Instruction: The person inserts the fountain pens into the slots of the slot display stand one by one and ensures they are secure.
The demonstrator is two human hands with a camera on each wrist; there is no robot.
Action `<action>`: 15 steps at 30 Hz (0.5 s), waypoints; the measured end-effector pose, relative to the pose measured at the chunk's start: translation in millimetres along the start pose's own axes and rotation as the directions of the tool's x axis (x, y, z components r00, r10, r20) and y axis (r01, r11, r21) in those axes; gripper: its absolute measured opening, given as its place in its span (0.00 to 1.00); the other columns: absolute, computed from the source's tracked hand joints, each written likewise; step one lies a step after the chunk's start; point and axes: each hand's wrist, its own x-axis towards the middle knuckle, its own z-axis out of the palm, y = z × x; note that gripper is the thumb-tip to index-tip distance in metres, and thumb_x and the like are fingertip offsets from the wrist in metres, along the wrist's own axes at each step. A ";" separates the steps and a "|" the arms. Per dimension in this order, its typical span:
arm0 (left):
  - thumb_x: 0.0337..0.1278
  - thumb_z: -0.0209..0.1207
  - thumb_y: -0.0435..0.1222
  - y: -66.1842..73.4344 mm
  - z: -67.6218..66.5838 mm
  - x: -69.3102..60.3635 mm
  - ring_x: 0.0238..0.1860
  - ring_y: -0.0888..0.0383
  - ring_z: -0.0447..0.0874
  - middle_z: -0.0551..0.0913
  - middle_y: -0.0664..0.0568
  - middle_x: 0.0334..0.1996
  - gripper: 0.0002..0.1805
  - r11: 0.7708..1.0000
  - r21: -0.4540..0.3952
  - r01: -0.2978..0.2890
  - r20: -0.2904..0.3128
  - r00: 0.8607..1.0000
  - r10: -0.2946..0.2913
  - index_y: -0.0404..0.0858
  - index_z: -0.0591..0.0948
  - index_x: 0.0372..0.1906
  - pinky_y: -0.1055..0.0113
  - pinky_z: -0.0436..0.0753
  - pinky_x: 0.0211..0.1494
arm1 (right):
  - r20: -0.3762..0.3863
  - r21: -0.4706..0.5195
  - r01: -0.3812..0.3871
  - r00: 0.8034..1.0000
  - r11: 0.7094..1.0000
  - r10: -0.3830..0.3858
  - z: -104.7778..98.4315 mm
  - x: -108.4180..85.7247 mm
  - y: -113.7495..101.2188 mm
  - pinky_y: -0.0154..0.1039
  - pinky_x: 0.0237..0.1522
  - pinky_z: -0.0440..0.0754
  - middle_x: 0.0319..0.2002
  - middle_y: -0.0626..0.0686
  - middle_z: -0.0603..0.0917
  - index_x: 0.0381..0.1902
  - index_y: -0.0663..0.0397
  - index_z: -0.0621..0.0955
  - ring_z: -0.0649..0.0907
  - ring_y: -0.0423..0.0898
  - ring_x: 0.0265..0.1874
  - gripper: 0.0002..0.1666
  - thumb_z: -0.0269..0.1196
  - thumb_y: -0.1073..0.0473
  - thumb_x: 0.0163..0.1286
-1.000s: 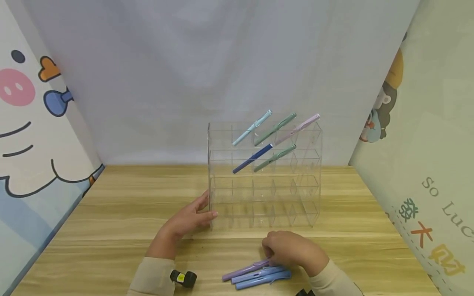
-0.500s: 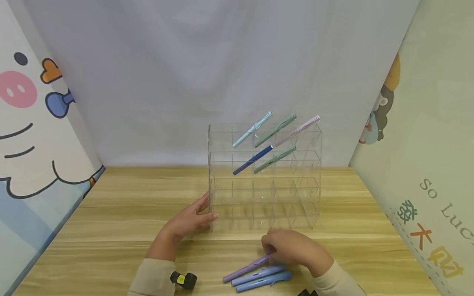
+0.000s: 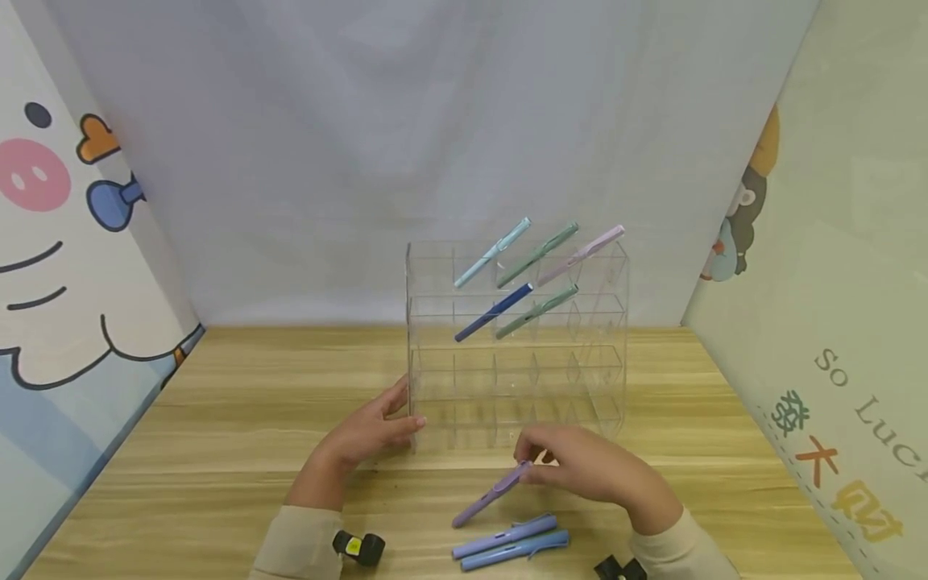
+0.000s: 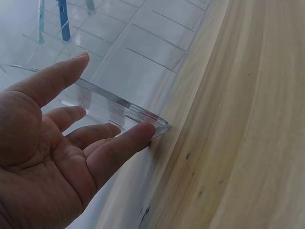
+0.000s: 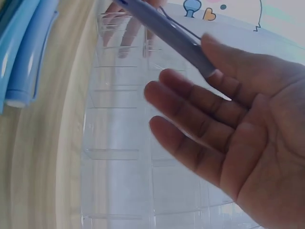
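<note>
My left hand point(image 3: 373, 431) is at the lower left side of the clear acrylic pen rack point(image 3: 516, 358). Its thumb lies over the front edge, and its fingers stretch along the outer side. In the left wrist view those fingers point(image 4: 107, 152) look relaxed and fairly straight by the panel's corner. My right hand point(image 3: 590, 467) pinches the upper end of a purple pen point(image 3: 489, 498) between thumb and forefinger, other fingers loose. The pen slants, its lower end toward me. Nearest to it on the table lie a lavender pen point(image 3: 500, 540) and a blue pen point(image 3: 511, 552).
In the rack's upper rows lean a light blue pen point(image 3: 493, 253), a dark blue pen point(image 3: 495, 312), a pink pen point(image 3: 583, 254) and two green ones. Black wrist cameras sit at both cuffs. A pale curtain point(image 3: 435, 145) hangs behind the wooden table point(image 3: 275, 362).
My right hand has raised the purple pen away from the two others and carried it forward toward the rack. The left hand stays in place.
</note>
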 end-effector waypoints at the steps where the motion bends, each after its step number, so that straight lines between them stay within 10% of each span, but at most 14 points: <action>1: 0.63 0.63 0.46 -0.6 -0.1 0.1 0.67 0.42 0.72 0.49 0.44 0.78 0.47 1.000 0.001 0.001 0.001 1.000 -0.001 0.57 0.47 0.79 0.50 0.75 0.66 | -0.011 0.006 0.002 1.000 1.000 -0.002 -0.8 -0.1 -0.3 0.44 0.50 0.83 0.41 0.35 0.82 0.40 0.38 0.78 0.83 0.39 0.47 0.05 0.62 0.48 0.70; 15: 0.65 0.62 0.44 -1.3 -0.3 1.1 0.68 0.43 0.69 0.48 0.46 0.79 0.47 1.000 -0.016 0.003 0.014 1.000 -0.003 0.56 0.46 0.79 0.50 0.76 0.65 | -0.180 0.029 0.074 0.981 0.997 -0.068 -5.8 -0.3 -1.7 0.38 0.47 0.84 0.44 0.39 0.85 0.48 0.41 0.79 0.84 0.36 0.43 0.08 0.58 0.52 0.74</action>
